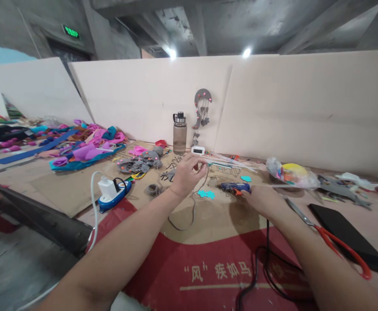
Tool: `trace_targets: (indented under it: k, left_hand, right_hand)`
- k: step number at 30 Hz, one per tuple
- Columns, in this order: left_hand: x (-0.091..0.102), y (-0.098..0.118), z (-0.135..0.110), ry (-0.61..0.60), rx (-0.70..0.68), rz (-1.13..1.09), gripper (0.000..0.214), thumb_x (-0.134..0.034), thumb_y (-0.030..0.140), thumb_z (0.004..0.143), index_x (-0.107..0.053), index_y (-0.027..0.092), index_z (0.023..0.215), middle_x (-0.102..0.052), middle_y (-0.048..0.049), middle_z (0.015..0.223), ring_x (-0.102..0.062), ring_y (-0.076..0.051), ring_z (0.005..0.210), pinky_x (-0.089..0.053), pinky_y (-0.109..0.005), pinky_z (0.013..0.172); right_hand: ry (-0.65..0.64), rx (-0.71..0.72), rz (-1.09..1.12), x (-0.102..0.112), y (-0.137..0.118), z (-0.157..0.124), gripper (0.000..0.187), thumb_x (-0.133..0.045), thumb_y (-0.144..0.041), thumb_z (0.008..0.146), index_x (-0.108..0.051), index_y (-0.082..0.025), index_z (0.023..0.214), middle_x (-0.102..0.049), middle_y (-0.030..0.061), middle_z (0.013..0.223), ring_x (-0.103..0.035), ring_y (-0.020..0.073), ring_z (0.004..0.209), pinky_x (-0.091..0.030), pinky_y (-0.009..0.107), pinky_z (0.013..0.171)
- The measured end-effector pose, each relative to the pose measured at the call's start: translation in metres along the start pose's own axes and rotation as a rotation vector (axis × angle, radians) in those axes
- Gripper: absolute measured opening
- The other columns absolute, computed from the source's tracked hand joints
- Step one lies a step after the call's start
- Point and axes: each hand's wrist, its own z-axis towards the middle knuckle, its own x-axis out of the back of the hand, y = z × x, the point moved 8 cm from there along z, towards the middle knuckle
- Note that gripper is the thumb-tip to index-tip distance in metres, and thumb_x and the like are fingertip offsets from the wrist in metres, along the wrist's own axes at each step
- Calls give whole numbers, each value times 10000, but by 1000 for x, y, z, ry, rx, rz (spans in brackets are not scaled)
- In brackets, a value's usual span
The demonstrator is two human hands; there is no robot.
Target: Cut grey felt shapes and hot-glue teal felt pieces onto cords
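Note:
My right hand (256,198) is wrapped round a blue hot glue gun (236,187) with an orange trigger. A pale glue stick (279,186) juts from its back, and its nozzle points left, just over the cardboard. My left hand (189,172) is raised with thumb and fingertips pinched on a thin grey cord (193,209), which hangs down and loops on the cardboard. Turquoise flower-shaped cut-outs (206,194) lie between my hands, and another turquoise piece (246,178) is farther back. A small roll of grey cord (153,189) sits left of my left wrist.
A bottle (180,136) and a small white clock (197,150) stand by the back panel, where a grey moon ornament (203,97) hangs. Left are a blue power strip (114,196) and felt scraps (88,147). Right are scissors (325,233), a phone (351,237) and a bowl (278,179).

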Motion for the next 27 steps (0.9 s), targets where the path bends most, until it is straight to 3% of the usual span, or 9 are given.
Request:
trace_targets:
  k: [2, 4, 9, 13, 16, 19, 27]
  left_hand:
    - [0, 7, -1, -2, -59, 26, 99, -571, 164, 832, -664, 195, 837, -645, -68, 934, -578, -141, 785, -483, -272, 760]
    - [-2, 17, -2, -21, -133, 48, 99, -566, 155, 833, -656, 196, 835, -640, -79, 943, -599, -171, 923, -485, -302, 851]
    - [-11, 37, -9, -91, -278, 55, 109, -543, 142, 849, -640, 192, 855, -642, -87, 959, -596, -179, 992, -481, -315, 896]
    - [-18, 39, -14, -119, -259, 71, 120, -548, 115, 840, -638, 190, 866, -662, -62, 905, -613, -154, 891, -491, -282, 821]
    - [-21, 35, -15, -110, -176, 66, 106, -584, 112, 820, -646, 181, 872, -669, -28, 816, -603, -118, 738, -491, -245, 726]
    - [-23, 30, -16, -94, -73, -3, 114, -605, 121, 809, -660, 173, 894, -686, -18, 795, -594, -94, 666, -487, -221, 666]
    - [-28, 19, -17, -119, 189, -209, 79, -629, 196, 792, -689, 154, 822, -702, -37, 768, -624, -117, 672, -504, -239, 648]
  right_hand:
    - [105, 88, -77, 12, -25, -6, 264, -649, -394, 723, -474, -213, 640, -611, 103, 687, -624, 269, 764, -503, 422, 706]
    - [187, 115, 92, 19, -52, -15, 209, -565, -404, 806, -496, -208, 782, -627, 105, 816, -618, 265, 851, -496, 446, 787]
    - [-36, -37, 1030, -17, -93, -30, 354, -667, -423, 763, -412, -239, 926, -639, 56, 993, -640, 190, 951, -508, 386, 875]
    - [-98, -168, 1318, -33, -93, -33, 448, -739, -378, 710, -377, -252, 941, -609, -42, 855, -623, 127, 777, -518, 343, 814]
    - [-56, -200, 1287, -30, -85, -31, 386, -727, -378, 716, -415, -245, 900, -528, -72, 768, -548, 102, 661, -497, 273, 649]
    - [-4, -152, 1123, -22, -81, -29, 261, -680, -370, 749, -480, -222, 831, -501, -55, 745, -464, 91, 596, -398, 239, 539]
    - [92, -52, 773, -3, -82, -28, 190, -570, -379, 827, -570, -190, 802, -559, -5, 723, -486, 143, 665, -365, 296, 635]
